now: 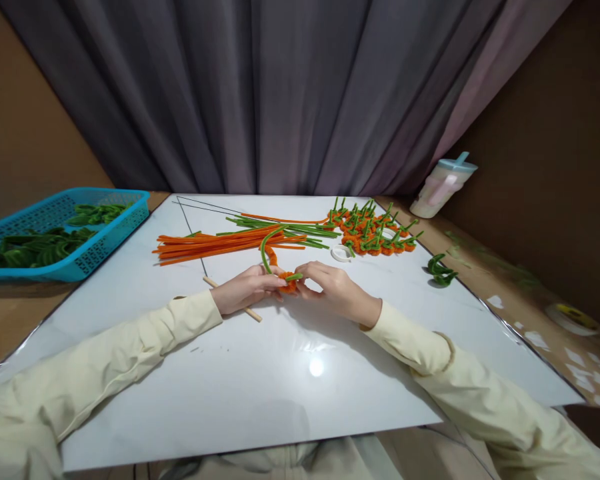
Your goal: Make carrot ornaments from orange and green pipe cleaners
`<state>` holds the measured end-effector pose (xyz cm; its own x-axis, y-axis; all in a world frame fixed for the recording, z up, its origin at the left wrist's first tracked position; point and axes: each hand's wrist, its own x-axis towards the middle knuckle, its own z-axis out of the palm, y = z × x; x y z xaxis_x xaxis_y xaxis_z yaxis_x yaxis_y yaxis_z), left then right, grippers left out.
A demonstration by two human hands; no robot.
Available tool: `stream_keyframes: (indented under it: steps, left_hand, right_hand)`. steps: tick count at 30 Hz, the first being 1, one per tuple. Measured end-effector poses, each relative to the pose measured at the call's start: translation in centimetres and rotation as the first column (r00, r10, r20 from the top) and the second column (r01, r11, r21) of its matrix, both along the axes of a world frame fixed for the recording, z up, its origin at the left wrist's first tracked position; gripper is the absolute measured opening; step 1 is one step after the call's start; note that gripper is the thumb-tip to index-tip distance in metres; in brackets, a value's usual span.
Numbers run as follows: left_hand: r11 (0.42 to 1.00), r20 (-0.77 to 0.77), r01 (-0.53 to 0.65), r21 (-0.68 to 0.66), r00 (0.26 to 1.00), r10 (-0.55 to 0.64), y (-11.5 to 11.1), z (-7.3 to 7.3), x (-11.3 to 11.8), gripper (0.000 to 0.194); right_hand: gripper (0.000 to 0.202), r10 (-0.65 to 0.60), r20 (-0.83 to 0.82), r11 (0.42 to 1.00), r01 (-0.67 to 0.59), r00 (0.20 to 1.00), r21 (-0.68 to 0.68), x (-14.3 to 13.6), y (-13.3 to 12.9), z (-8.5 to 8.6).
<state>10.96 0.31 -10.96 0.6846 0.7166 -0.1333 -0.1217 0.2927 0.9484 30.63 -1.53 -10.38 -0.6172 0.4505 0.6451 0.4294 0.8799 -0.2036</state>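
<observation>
Between my two hands, above the white board, is an orange pipe cleaner piece [288, 285], curled up, with a green pipe cleaner [264, 252] running through it. The green strand arches up past my left fingers, and a short green end pokes out toward the right. My left hand [247, 288] is closed around the piece from the left. From the right, the fingertips of my right hand [333, 288] pinch at its edge. Some of the piece is covered by my fingers. Beneath my left hand a thin wooden stick [253, 314] lies on the board, partly hidden.
Orange pipe cleaners [200, 248] and green ones [290, 227] lie in bundles beyond my hands. Many finished orange-green pieces [370, 233] cluster at the back right, near a white ring [341, 253]. A blue basket [115, 233] holds green coils at left; a tumbler [439, 190] stands at right.
</observation>
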Motion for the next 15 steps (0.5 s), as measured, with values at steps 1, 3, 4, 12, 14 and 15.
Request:
stream_keyframes:
  steps: [1, 3, 4, 12, 14, 15]
  left_hand:
    - [1.000, 0.000, 0.002, -0.008, 1.000, -0.002, 0.06, 0.00, -0.01, 0.008]
    - [0.999, 0.000, 0.000, -0.035, 1.000, 0.000, 0.12, 0.00, -0.02, 0.006]
    - [0.999, -0.001, -0.001, -0.044, 1.000, 0.001, 0.14, 0.00, -0.04, 0.005]
    - [0.999, -0.035, 0.033, -0.021, 0.999, -0.034, 0.18, -0.03, -0.19, 0.010]
    - [0.999, -0.032, 0.037, -0.009, 0.999, -0.038, 0.29, -0.12, -0.22, 0.010]
    - [0.999, -0.030, 0.042, -0.001, 0.999, -0.042, 0.35, -0.19, -0.23, 0.011]
  right_hand:
    - [0.008, 0.003, 0.006, 1.000, -0.003, 1.000, -0.008, 0.03, -0.02, 0.00]
    - [0.008, 0.002, 0.015, 1.000, -0.001, 1.000, -0.019, 0.06, -0.07, -0.01]
    - [0.007, 0.001, 0.016, 1.000, -0.001, 1.000, -0.026, 0.06, -0.09, -0.03]
    - [0.005, 0.033, -0.043, 0.997, -0.036, 0.999, -0.075, 0.11, -0.06, -0.10]
    - [0.006, 0.028, -0.028, 0.997, -0.030, 0.999, -0.071, 0.17, -0.07, -0.10]
    - [0.006, 0.022, -0.018, 0.997, -0.023, 1.000, -0.068, 0.22, -0.08, -0.07]
